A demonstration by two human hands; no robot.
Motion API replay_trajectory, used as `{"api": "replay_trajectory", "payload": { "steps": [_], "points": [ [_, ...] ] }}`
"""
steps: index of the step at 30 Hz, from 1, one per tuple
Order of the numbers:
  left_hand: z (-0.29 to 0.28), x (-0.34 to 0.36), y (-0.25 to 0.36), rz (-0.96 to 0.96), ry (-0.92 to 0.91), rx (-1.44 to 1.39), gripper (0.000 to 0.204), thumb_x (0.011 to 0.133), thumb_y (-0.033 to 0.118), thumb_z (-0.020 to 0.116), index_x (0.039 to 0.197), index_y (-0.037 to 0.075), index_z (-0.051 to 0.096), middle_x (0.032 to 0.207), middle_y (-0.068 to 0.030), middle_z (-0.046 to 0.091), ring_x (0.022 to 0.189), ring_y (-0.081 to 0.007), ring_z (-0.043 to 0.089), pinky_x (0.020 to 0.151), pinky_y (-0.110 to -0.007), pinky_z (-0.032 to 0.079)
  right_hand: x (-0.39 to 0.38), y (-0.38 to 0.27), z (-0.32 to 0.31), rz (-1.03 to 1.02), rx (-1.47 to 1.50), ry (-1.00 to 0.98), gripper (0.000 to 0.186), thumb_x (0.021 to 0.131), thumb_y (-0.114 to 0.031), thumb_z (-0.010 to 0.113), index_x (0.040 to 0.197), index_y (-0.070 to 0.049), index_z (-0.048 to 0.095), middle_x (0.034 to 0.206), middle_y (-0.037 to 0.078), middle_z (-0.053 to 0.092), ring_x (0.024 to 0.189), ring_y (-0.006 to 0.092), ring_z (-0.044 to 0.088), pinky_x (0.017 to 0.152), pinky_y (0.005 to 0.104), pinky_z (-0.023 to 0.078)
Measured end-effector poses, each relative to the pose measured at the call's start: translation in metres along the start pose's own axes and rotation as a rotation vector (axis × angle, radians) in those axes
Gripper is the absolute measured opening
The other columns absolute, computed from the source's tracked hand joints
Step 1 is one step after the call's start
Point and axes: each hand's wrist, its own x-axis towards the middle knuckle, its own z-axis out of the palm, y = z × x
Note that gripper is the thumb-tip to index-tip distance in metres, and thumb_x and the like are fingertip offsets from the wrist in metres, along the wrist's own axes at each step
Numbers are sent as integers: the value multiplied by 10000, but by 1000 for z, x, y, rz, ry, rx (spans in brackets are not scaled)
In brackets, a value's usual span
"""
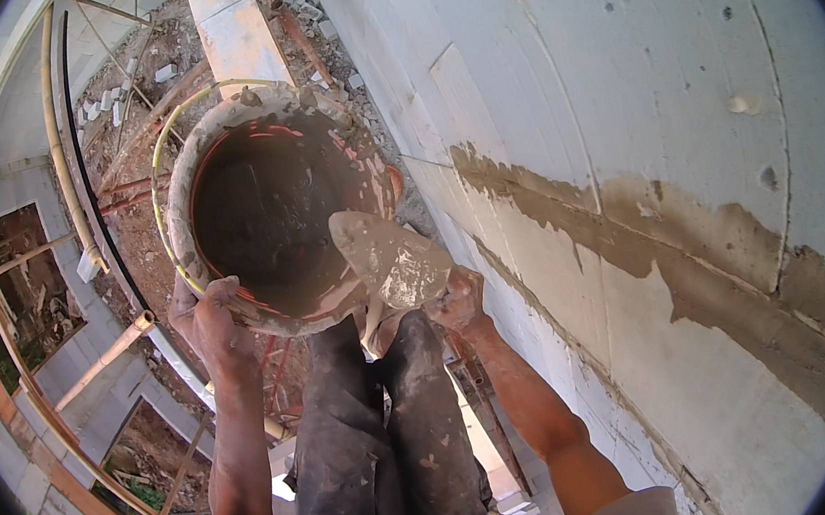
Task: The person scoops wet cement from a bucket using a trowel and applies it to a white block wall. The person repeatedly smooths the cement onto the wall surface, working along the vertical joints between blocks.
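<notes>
A round bucket [265,197], caked with grey residue and holding dark grey mortar, hangs in front of my legs, with a yellowish wire handle at its left side. My left hand [208,319] is closed on the bucket's lower left rim. My right hand [459,298] grips a mortar-smeared trowel [385,260], its blade lying over the bucket's right rim and pointing up-left. The trowel's handle is mostly hidden in the fingers.
A pale block wall [676,89] with a band of wet mortar [612,246] runs along the right. Below are rubble, a pale plank [233,30] and reddish metal bars. Bamboo poles [73,183] and scaffold members line the left, beside openings in another block wall.
</notes>
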Motion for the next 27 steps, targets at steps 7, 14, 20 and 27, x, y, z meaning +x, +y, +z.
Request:
{"api": "replay_trajectory", "payload": {
  "steps": [7, 14, 20, 27],
  "points": [
    [-49, 82, -101, -63, -24, 39, 472, 724, -112, 498, 1186, -88, 593, 919, -123, 674, 745, -187, 662, 654, -295, 565, -62, 181, 125, 365, 72, 207, 313, 832, -307, 705, 857, 2, 662, 707, 137, 669, 540, 284, 645, 517, 386, 513],
    [-58, 120, -138, -140, 67, -9, 428, 751, -59, 499, 1172, -102, 566, 845, -128, 660, 650, -229, 655, 569, -331, 566, -42, 391, 195, 899, 657, 112, 205, 913, -183, 654, 830, 4, 644, 636, 63, 601, 464, 163, 568, 421, 307, 463],
    [-118, 141, -164, -182, -23, -19, 248, 785, -12, 508, 1024, -37, 571, 841, -90, 642, 653, -206, 625, 596, -333, 567, -82, 396, 157, 919, 624, 143, 227, 905, -186, 658, 824, 25, 647, 672, 77, 625, 492, 153, 590, 445, 303, 491],
    [-112, 145, -158, -230, -44, 0, 351, 862, 11, 538, 1207, -59, 538, 1015, -123, 674, 878, -237, 687, 773, -351, 610, -102, 436, 243, 652, -133, 147, 348, 909, -331, 665, 865, 13, 635, 727, 190, 667, 623, 348, 665, 596, 447, 524]
  ]
}}
